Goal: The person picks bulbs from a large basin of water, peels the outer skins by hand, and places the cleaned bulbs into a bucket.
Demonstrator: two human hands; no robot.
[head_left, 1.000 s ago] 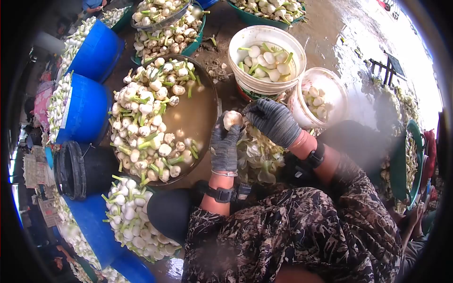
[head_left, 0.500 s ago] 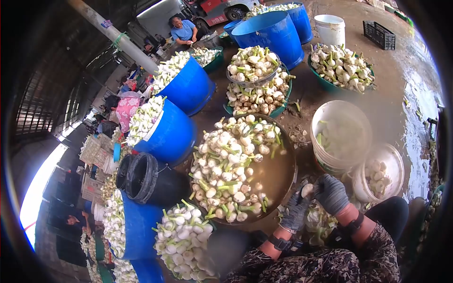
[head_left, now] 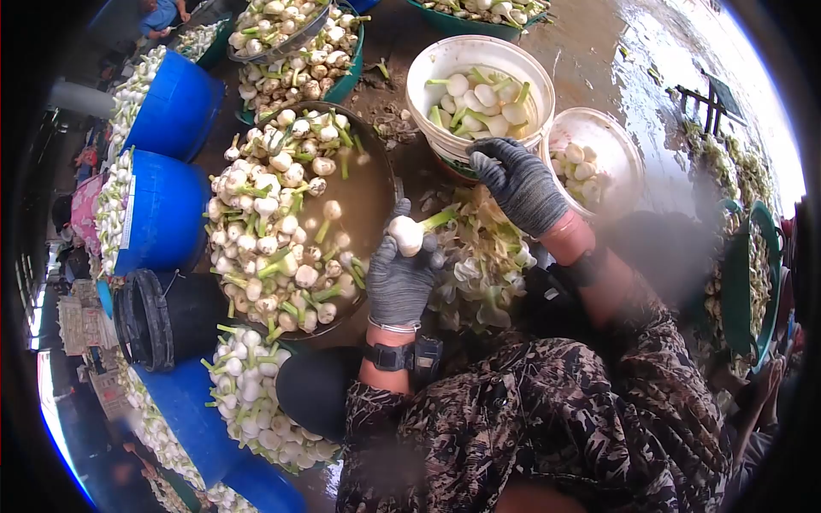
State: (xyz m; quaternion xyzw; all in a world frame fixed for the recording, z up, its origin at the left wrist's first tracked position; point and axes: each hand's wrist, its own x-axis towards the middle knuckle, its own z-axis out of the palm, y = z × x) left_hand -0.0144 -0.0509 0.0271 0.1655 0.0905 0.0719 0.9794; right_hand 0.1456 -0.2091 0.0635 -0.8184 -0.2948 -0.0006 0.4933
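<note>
My left hand (head_left: 400,278), in a grey knit glove, has its fingers wrapped round a white garlic bulb (head_left: 406,235) with a short green stem pointing right. My right hand (head_left: 523,190), gloved the same way, is raised at the near rim of a white bucket (head_left: 419,90). Its fingers are curled in; whatever they hold is too small to make out. Peeled garlic bulbs (head_left: 486,101) with green stems lie inside that bucket. Left of my hands, a wide basin (head_left: 363,184) of brown water holds a heap of unpeeled garlic (head_left: 265,214). Loose peelings (head_left: 487,265) lie below my right hand.
A smaller white tub (head_left: 611,158) with separated cloves stands right of the bucket. Blue drums (head_left: 167,209) full of garlic and a black bucket (head_left: 184,316) line the left. Green tubs (head_left: 346,90) stand at the back. Another person (head_left: 162,17) sits at the top left.
The view has swung right and down. My hands, earlier close together at a pale piece, are now apart: the left with a stemmed garlic bulb, the right up by the white bucket.
</note>
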